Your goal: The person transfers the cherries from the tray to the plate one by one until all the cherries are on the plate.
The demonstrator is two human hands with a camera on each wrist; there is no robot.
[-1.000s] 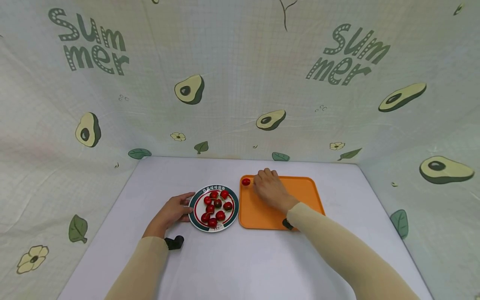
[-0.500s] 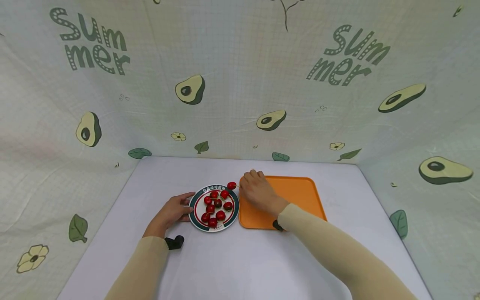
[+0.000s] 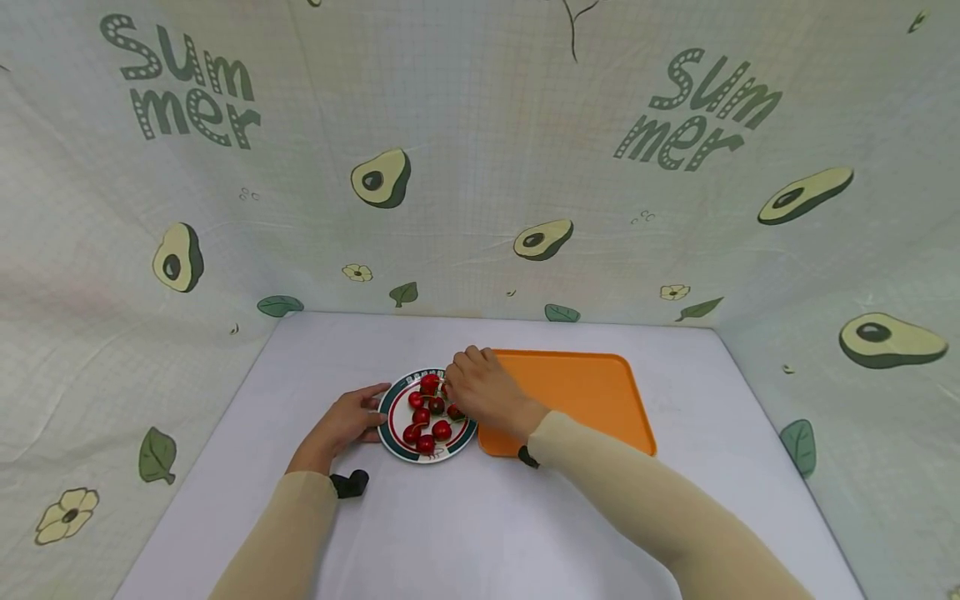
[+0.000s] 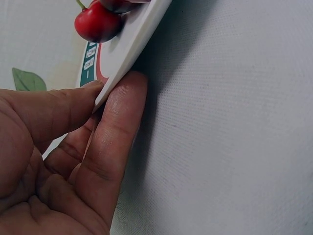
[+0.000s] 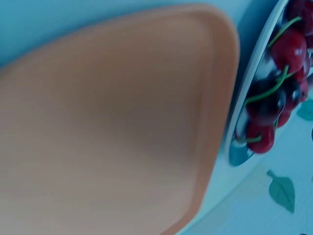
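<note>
My left hand [image 3: 347,419] pinches the left rim of a round plate [image 3: 401,450] with a green border. In the left wrist view the thumb lies on top of the plate [image 4: 120,54] and a finger supports it from below, the rim tilted in that view. Several red cherries [image 3: 426,444] with stems rest on the plate. Over the plate's right side is my right hand [image 3: 486,390], its fingers curled, with a cherry [image 3: 430,381] by its stem at its left. The pinching fingertips are hidden behind the hand, and the right wrist view shows none of it.
An orange tray [image 3: 585,400] lies right beside the plate, under my right forearm; nothing lies on its visible surface [image 5: 107,112]. The white table [image 3: 420,533] meets a patterned cloth backdrop [image 3: 465,167] behind and at both sides.
My right hand has moved left from the tray to the plate, carrying a cherry by its stem from the tray's far left corner. The left hand has stayed at the rim.
</note>
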